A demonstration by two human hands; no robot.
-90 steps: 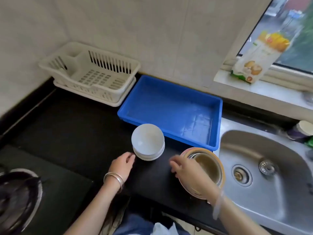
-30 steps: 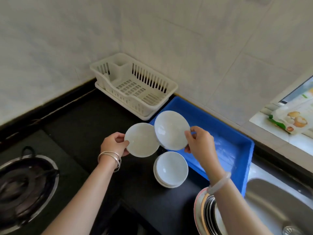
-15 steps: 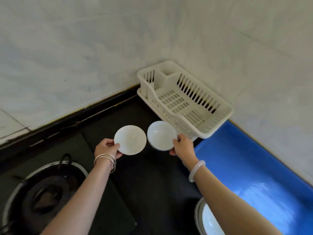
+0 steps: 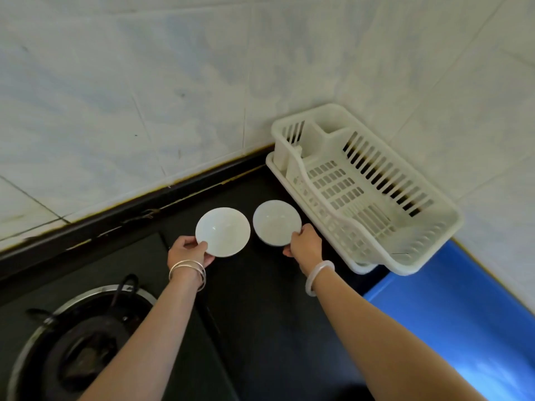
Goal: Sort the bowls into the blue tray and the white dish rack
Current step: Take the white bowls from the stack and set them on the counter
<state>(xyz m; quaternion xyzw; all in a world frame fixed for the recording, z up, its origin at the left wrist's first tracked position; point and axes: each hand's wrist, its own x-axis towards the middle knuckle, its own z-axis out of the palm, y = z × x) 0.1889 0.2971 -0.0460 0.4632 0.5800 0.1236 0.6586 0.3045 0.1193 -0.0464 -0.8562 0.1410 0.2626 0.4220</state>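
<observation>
White glazed bowls, one per hand, held above the black countertop [image 4: 260, 299] just short of the white dish rack [image 4: 367, 195].

Left hand [image 4: 188, 253] pinches the near rim of the left bowl [image 4: 223, 231], thumb inside; right hand [image 4: 304, 247] grips the near rim of the right bowl [image 4: 276, 222] likewise, that bowl just beside the rack's front wall. Risk, as judged: rim-only holds on smooth glaze could slip, and the two bowls, nearly touching, could knock together or clip the rack wall on entry. Count: two bowls, one empty rack, one blue tray [image 4: 463, 314] with no bowls in its visible part, one gas burner [image 4: 78, 345].
</observation>
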